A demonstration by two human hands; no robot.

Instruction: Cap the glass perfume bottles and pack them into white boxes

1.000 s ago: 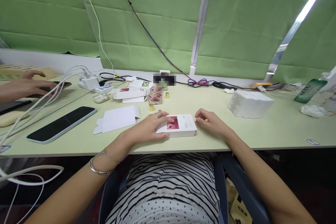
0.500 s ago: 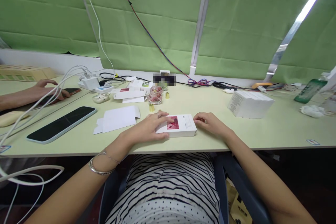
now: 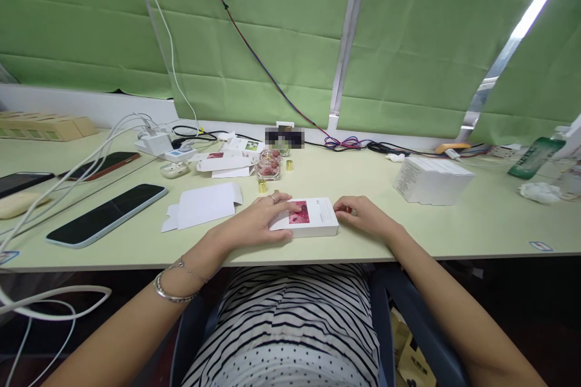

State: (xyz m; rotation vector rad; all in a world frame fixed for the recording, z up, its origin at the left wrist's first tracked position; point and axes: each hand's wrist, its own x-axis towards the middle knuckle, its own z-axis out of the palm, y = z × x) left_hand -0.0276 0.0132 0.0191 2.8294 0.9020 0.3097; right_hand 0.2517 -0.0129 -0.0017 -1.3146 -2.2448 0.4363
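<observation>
A flat white box (image 3: 324, 213) with a pink-red picture on top lies near the front edge of the desk. My left hand (image 3: 259, 217) holds it down from the left, fingers across the top and thumb along the near side. At its right end is my right hand (image 3: 358, 211), fingers curled in and fingertips against the end of the box. Beyond the box stand clear jars (image 3: 269, 166) with reddish contents and two small gold caps (image 3: 262, 186). An unfolded white carton (image 3: 204, 205) lies to the left.
At left are a phone (image 3: 106, 214), an earbud case (image 3: 175, 170), a white charger (image 3: 154, 142) and loose white cables. Opened white boxes (image 3: 227, 162) sit behind. A block of white boxes (image 3: 433, 180) stands right, with a green bottle (image 3: 537, 157) and crumpled tissue (image 3: 540, 191) farther right.
The other person's hand at the far left has left the view, uncovering phones there. My right hand and the right end of the box have shifted slightly left. My left hand stays in place.
</observation>
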